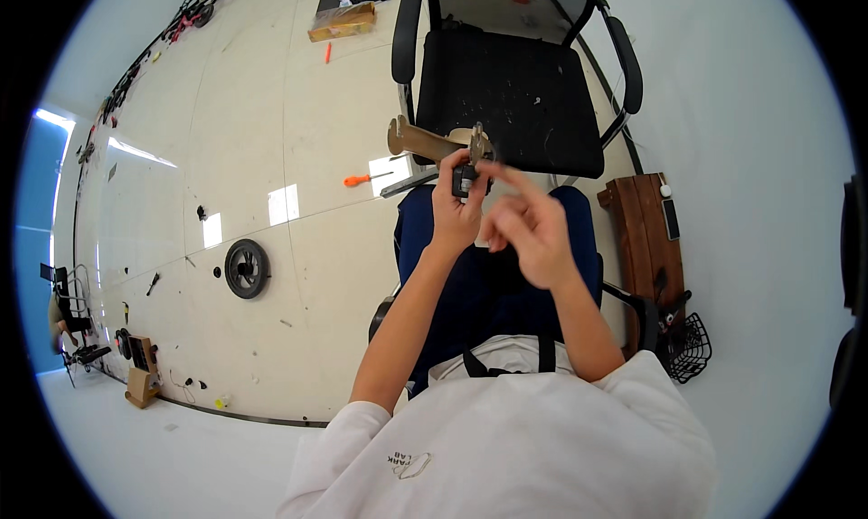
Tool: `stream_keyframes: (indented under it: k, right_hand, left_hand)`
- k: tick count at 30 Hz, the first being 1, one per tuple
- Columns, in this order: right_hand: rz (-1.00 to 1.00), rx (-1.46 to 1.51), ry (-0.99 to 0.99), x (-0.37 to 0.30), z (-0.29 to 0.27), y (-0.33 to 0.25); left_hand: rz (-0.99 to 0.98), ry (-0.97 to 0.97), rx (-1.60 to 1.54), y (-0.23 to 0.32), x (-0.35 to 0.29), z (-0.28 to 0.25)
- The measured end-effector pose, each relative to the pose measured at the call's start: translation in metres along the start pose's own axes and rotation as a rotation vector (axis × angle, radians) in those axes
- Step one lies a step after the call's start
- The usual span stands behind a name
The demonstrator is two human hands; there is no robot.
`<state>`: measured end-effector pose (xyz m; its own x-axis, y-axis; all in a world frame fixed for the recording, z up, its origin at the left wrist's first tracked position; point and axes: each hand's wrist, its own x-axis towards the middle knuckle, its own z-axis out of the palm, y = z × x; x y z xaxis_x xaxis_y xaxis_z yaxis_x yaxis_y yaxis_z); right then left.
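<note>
My left hand (457,213) is closed around a small black block (461,181) at the end of a tan metal tube part (423,142) with flared, flange-like ends. The part is held up over my lap, in front of the black chair seat. My right hand (533,234) is just to its right, slightly blurred. Its index finger stretches toward the upright end of the part; whether it touches is unclear. The other fingers are loosely bent, and I see nothing held in them.
Facing me is a black office chair (506,94). An orange-handled screwdriver (358,181) and a small black wheel (247,268) lie on the tiled floor to the left. A brown wooden bench (644,239) and a black wire basket (692,349) stand at right.
</note>
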<state>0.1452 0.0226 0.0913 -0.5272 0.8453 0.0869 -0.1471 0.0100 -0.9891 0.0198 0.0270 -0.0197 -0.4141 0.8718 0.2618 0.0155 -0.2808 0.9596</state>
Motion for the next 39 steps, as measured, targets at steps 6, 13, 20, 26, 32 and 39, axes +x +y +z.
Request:
stream_keyframes:
  k: [6, 13, 20, 26, 32, 39]
  right_hand:
    - [0.060, -0.098, 0.107, 0.039, -0.044, 0.015]
    - [-0.501, -0.626, 0.086, 0.048, -0.031, -0.012]
    - [-0.449, -0.679, 0.048, 0.054, -0.003, -0.032]
    - [-0.657, -0.960, -0.246, 0.005, 0.002, -0.007]
    - [-0.243, -1.026, -0.024, -0.006, -0.051, 0.063]
    - [-0.088, -0.483, 0.023, 0.038, -0.036, 0.043]
  left_hand:
    - [-0.003, 0.016, -0.041, 0.003, 0.006, 0.000]
    - [0.024, 0.064, -0.064, 0.002, 0.011, -0.009]
    - [0.048, -0.024, 0.019, 0.004, 0.005, -0.005]
    - [0.033, 0.123, -0.028, 0.000, 0.016, -0.014]
    - [0.010, 0.187, -0.101, -0.010, 0.022, -0.022]
    - [0.000, 0.183, -0.016, -0.003, 0.019, -0.022]
